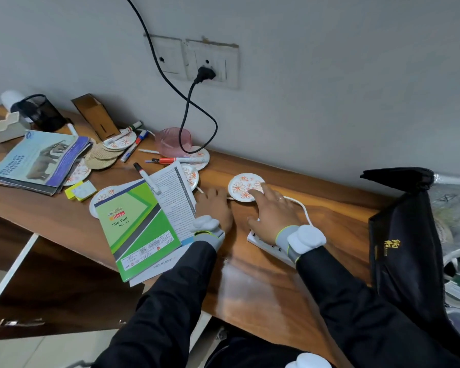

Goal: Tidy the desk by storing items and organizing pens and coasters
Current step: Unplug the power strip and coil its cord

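My right hand (272, 211) reaches over the wooden desk (263, 282), its straight fingertips touching a white coaster with orange flowers (242, 185). My left hand (215, 205) lies flat on the desk beside an open printed booklet (177, 197) and a green slip pad (137, 229). More floral coasters (197, 155) and woven coasters (102, 155) lie scattered further left. Markers (148, 179) and pens (179, 160) lie across them. A pink mesh cup (173, 140) and a black mesh pen holder (41, 111) stand near the wall.
A white power strip (268, 247) with its cord lies under my right wrist. A black cable hangs from the wall socket (205, 73). Stacked magazines (37, 162), sticky notes (81, 190) and a wooden stand (96, 115) sit left. A black bag (406, 235) stands right. A drawer is open (24, 288) below.
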The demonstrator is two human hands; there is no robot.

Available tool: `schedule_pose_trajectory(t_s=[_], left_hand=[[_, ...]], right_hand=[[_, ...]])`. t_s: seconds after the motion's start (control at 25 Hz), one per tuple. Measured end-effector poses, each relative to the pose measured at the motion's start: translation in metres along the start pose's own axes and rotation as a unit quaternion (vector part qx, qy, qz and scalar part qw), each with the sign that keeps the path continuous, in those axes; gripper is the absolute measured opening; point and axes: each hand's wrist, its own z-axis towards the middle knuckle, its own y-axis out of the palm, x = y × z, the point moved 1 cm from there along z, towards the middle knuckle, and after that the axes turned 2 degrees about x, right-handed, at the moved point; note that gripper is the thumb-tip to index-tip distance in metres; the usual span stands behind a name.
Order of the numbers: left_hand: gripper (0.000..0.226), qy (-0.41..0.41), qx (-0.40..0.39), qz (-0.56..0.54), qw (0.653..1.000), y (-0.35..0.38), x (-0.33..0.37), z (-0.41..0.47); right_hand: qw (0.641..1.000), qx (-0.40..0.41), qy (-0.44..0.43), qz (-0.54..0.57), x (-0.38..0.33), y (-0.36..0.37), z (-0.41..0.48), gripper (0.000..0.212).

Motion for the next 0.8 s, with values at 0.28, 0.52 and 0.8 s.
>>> schedule_pose_trajectory(t_s=[0.28, 0.52, 0.8], left_hand=[[0.012, 0.104, -0.051, -0.132, 0.984, -0.003, 0.007, -0.029], [0.009, 0.122, -0.16, -0.258, 0.945, -0.019, 0.01, -0.037], [0.033, 0.055, -0.069, -0.27, 0.959, -0.012, 0.002, -0.033]], right_hand=[[0.995, -0.053, 0.005, -0.079, 0.012, 0.015, 0.033, 0.056], [0.998, -0.026, -0.006, -0.053, 0.004, 0.014, 0.034, 0.049], [0.998, 0.013, -0.041, -0.051, 0.007, 0.017, -0.007, 0.025]])
